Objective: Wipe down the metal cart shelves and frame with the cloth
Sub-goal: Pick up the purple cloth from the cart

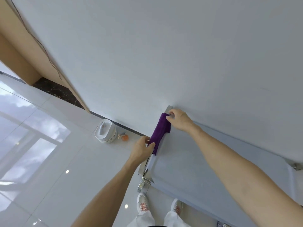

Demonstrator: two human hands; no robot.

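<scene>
A purple cloth (159,132) is stretched along the left edge of the metal cart's top shelf (205,167), which stands against a white wall. My left hand (141,149) pinches the near end of the cloth at the shelf edge. My right hand (179,119) pinches the far end at the cart's back left corner. The cart's frame and a bracket (142,182) show below the near left corner. The lower shelves are hidden.
A stack of white plates (105,131) and a small orange bottle (124,137) sit on the glossy white tile floor by the wall, left of the cart. My feet in white shoes (142,204) stand at the cart's front. A tan door frame rises at the upper left.
</scene>
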